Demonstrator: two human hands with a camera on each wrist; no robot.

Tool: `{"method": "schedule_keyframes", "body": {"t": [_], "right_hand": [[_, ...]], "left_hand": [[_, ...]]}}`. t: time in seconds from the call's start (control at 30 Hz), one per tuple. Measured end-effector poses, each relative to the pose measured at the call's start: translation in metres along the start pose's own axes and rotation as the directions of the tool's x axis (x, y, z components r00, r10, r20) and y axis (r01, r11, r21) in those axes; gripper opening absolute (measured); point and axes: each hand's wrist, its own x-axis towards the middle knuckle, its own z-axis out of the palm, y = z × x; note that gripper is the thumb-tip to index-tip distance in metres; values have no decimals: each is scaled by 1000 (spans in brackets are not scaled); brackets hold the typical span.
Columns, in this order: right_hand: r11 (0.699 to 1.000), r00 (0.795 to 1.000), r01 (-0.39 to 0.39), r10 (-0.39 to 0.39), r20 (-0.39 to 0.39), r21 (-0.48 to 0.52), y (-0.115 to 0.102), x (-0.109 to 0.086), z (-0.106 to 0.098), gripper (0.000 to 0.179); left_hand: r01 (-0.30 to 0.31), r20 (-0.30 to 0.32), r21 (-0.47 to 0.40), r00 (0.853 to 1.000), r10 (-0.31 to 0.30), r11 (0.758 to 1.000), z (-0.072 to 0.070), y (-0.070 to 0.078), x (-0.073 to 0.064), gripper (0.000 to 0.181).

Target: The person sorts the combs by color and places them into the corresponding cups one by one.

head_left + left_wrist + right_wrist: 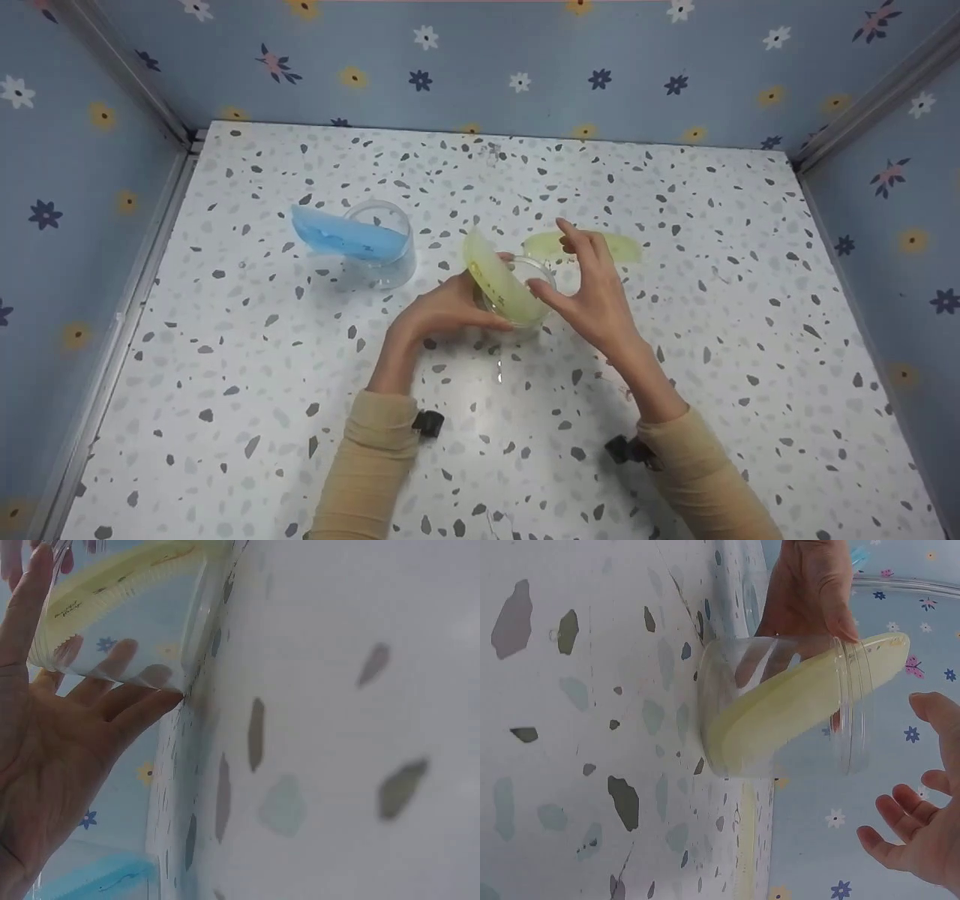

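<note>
A clear plastic jar (549,274) stands on the speckled table. A translucent yellow-green comb (496,279) leans inside it at a slant; in the right wrist view the comb's (780,709) lower end is near the jar's bottom and its tip pokes past the rim. My left hand (451,306) holds the jar from the left, fingers round its far wall and thumb at the near side. To the jar's right, my right hand (596,304) is raised with fingers spread, holding nothing, its thumb close to the rim. A second yellow-green comb (624,247) lies flat on the table behind the right hand.
At the left, another clear jar (397,271) holds a blue comb (343,234) tilted out over its rim. Flowered blue panels (495,56) enclose the table (720,337) at the back and both sides.
</note>
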Motion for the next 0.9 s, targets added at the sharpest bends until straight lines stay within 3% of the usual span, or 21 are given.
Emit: {"method": "schedule_keyframes", "body": {"t": [0.17,0.47,0.9], "right_hand": [[1000,1000,10,-10,5,2,7,2,-6,79],[1000,999,-15,16,28,-22,31,15,-20,67],[993,984,-26,46,170,-114,62,39,-27,65]], "left_hand": [[18,-4,7,1000,-18,1000,0,-1,-1,107],[-6,-11,25,1000,6,1000,0,-3,0,105],[-41,1,61,999,41,997,1,-6,1,105]]}}
